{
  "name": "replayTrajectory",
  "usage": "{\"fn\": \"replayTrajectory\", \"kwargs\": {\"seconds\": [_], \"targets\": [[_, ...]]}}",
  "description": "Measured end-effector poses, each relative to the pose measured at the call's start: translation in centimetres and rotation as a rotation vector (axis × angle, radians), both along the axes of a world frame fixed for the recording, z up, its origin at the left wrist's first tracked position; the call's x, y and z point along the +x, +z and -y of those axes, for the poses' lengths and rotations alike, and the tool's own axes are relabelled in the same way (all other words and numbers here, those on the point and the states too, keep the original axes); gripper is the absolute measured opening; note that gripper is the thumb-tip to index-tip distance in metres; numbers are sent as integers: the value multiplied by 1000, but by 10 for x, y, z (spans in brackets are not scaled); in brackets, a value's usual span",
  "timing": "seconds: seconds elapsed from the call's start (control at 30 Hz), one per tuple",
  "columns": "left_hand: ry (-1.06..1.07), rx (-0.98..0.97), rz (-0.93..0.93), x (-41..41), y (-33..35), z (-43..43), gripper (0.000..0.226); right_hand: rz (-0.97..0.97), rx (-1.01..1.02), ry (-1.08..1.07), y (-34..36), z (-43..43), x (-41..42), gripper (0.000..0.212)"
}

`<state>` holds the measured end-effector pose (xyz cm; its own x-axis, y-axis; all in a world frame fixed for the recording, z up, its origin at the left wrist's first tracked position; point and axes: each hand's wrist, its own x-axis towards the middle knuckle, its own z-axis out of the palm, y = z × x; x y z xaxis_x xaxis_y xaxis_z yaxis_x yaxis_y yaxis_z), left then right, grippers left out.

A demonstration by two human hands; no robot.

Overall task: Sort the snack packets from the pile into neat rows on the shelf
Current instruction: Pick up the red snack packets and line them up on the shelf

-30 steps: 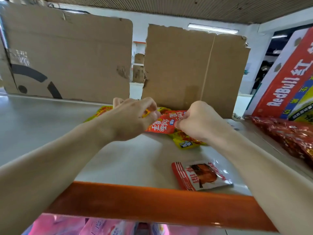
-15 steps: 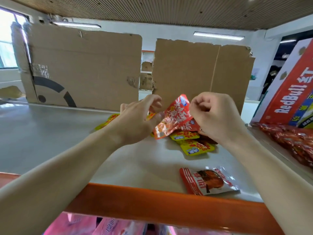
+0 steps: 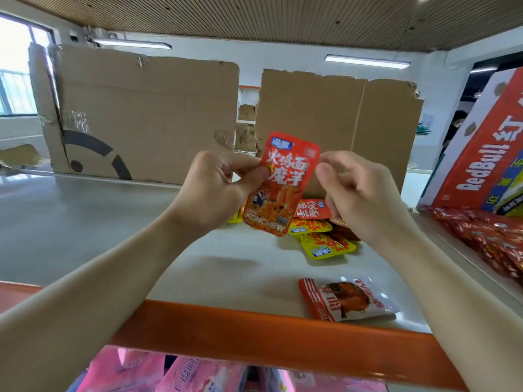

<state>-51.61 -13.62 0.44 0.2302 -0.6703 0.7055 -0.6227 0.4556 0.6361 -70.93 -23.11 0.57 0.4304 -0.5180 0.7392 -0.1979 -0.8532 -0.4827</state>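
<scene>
Orange snack packet (image 3: 280, 188) is up in the air over the shelf (image 3: 85, 222), upright with its printed face to the camera, just in front of the pile (image 3: 319, 230). The left hand (image 3: 215, 190) pinches its left edge between thumb and fingers. The right hand (image 3: 359, 199) sits right at the packet's right edge with its fingers curled, but honestly I can't tell whether it's actually got hold of it or is only touching. The pile behind: two yellow packets (image 3: 328, 246) I can count clearly, plus a sliver of yellow poking out by the left hand, one more orange one (image 3: 312, 209), and a couple of darker bits mostly hidden under the right hand. One red-and-white packet (image 3: 345, 299) lies flat on its own near the orange front rail (image 3: 254, 332), well apart from the pile. At the back, two cardboard sheets (image 3: 147, 114) stand upright side by side. On the right there's one Red Bull box (image 3: 481, 162) with a heap of shiny red packets (image 3: 486, 239) in front of it. Pink packs (image 3: 198, 374) show on the level below.
</scene>
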Motion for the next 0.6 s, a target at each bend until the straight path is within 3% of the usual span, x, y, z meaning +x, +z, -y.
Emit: {"fn": "replayTrajectory", "kwargs": {"seconds": [0.2,0.33,0.43,0.6], "targets": [[39,-107,-61,-3,1,-3,14,-300,-40,-29,-11,-5,7,40],[45,-120,-6,-1,0,-5,17,-257,8,96,-10,-13,7,27],[0,-110,21,0,-2,-10,20,-215,29,108,-4,-21,1,36],[-54,-125,29,-12,1,-19,25,-237,-12,67,-6,-39,-19,33]]}}
